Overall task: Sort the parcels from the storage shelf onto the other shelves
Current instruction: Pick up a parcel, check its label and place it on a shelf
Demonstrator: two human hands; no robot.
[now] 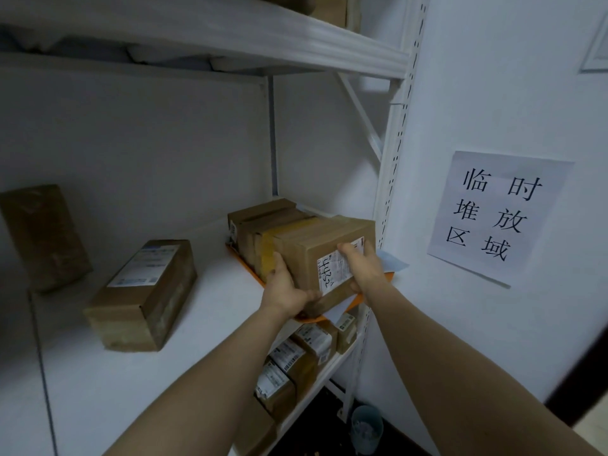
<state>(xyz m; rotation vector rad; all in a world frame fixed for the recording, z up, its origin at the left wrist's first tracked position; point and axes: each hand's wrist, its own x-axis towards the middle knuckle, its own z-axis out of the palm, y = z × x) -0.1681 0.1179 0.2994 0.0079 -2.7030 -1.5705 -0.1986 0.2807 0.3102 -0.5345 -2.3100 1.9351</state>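
Note:
A brown cardboard parcel (324, 248) with a white label marked in handwriting stands at the front of a row of parcels (263, 222) on the right end of the white shelf (131, 373). My left hand (285, 287) grips its lower left corner. My right hand (363, 268) lies across its labelled front face, fingers under the lower right edge. The row rests on a flat orange envelope (245, 264). Another brown parcel (144, 291) with a label on top lies at the shelf's middle. A tall brown parcel (42, 235) leans against the back wall at the left.
A lower shelf holds several labelled parcels (296, 360). An upper shelf board (230, 31) runs overhead. The white upright post (391, 153) stands right of the row. A paper sign (493, 215) hangs on the right wall. A grey bin (367, 429) stands on the dark floor.

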